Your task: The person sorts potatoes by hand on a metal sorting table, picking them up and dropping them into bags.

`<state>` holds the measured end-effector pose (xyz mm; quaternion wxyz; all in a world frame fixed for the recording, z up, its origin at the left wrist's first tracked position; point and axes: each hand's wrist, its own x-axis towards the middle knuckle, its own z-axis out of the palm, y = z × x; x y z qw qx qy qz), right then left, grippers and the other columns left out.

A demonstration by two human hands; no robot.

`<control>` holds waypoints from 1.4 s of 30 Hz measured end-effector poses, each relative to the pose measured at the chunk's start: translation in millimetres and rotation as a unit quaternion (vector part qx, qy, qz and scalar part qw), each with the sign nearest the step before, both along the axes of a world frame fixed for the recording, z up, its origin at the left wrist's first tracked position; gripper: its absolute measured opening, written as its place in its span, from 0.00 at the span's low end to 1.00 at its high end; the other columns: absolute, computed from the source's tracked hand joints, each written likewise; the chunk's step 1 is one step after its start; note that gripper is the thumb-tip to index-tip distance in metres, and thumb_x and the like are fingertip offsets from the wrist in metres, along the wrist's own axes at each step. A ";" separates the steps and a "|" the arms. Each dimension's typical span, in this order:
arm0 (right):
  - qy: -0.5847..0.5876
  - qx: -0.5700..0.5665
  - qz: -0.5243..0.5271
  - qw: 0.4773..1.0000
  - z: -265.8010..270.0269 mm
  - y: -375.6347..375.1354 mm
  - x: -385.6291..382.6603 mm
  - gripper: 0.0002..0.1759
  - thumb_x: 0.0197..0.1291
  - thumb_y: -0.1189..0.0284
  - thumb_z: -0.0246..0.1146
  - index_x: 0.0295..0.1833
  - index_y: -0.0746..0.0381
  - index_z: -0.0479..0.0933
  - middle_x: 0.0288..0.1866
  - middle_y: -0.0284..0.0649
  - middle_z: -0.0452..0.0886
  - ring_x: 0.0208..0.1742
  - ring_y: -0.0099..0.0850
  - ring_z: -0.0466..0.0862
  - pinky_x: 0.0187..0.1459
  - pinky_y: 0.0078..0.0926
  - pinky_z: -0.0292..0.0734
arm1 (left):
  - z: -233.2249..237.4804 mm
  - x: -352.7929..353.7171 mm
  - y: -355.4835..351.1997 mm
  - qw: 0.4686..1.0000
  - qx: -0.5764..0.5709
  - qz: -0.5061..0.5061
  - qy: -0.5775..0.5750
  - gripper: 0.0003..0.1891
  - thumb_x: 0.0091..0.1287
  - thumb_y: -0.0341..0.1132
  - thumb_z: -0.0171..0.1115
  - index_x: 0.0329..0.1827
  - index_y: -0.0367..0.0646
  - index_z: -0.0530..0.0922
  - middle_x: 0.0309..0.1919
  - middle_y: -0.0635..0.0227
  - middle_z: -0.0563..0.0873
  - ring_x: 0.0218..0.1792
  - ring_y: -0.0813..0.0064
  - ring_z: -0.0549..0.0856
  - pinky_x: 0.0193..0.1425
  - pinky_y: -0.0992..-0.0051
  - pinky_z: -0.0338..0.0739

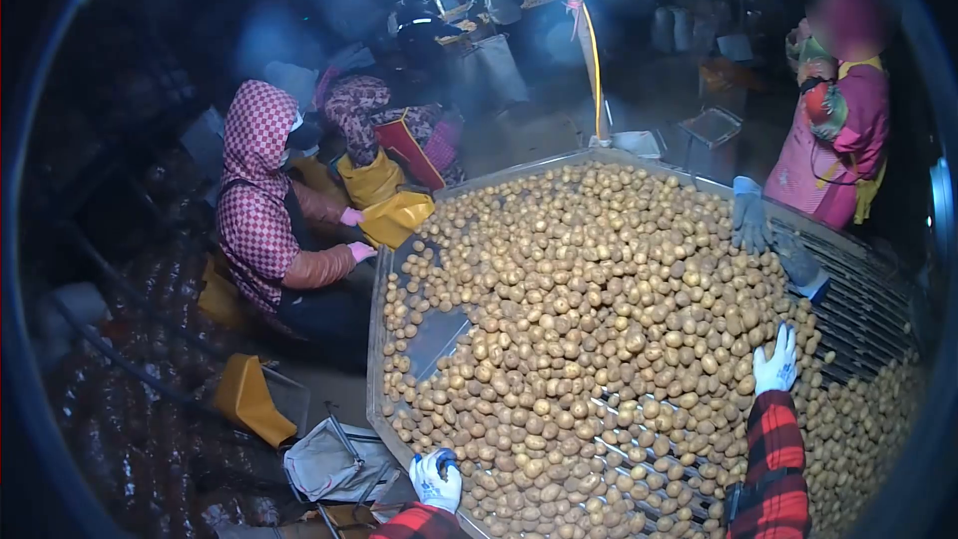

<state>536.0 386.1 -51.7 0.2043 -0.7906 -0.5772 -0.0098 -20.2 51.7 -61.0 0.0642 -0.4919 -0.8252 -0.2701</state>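
A large metal sorting table (377,359) holds a broad heap of potatoes (599,289). My right hand (776,364), in a white glove with a blue print, lies on the heap's right side with its fingers stretched forward. My left hand (436,479), gloved alike, is at the table's near left rim. Its fingers are curled, and whether anything is inside them is hidden. Slats show through the potatoes between my hands. Farther up the right edge lie a blue-grey glove (750,218) and a darker glove with a blue cuff (798,262).
At the left edge a person in a checked hood (261,180) holds a yellow scoop-like container (397,218). Another person in pink (833,130) stands at the far right. A pole (589,50) rises behind the table. A grey bag (339,461) and yellow container (254,399) stand at left.
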 end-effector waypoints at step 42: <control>-0.066 -0.074 -0.058 0.993 -21.6 -256.6 23.1 0.37 0.64 0.73 0.67 0.79 0.63 0.66 0.79 0.51 0.67 0.77 0.50 0.69 0.75 0.46 0.65 | -5.8 1.7 8.1 0.999 0.032 0.010 -0.027 0.04 0.63 0.37 0.66 0.39 0.54 0.86 0.40 0.69 0.90 0.49 0.60 0.86 0.70 0.51 0.70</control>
